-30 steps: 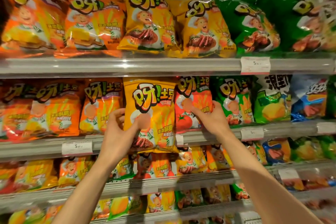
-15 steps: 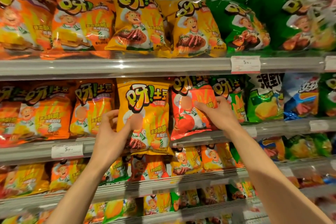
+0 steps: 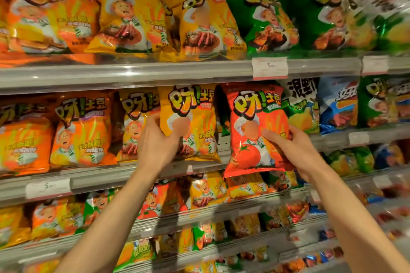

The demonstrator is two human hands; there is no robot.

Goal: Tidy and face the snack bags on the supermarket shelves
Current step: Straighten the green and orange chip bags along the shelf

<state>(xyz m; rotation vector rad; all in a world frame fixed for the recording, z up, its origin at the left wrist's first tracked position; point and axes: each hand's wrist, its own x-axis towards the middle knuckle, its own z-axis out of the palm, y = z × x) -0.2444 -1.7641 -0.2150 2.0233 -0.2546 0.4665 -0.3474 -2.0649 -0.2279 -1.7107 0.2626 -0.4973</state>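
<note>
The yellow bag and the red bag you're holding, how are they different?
The yellow bag shows grilled meat; the red bag shows a tomato. The left hand grips the yellow bag's left edge, while the right hand pinches the red bag's right side. The yellow bag's bottom sits at the shelf rail; the red bag hangs lower, overlapping that rail. Both face forward, upright, with the same logo and chef.

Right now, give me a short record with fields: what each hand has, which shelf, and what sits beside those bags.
left hand: grips yellow snack bag at its left edge
right hand: grips red tomato snack bag, thumb on its front
shelf: second shelf rail, both bags at its front
red bag position: bottom hangs below the rail
left neighbours: orange snack bags
right neighbour: green-and-white chip bag
</note>
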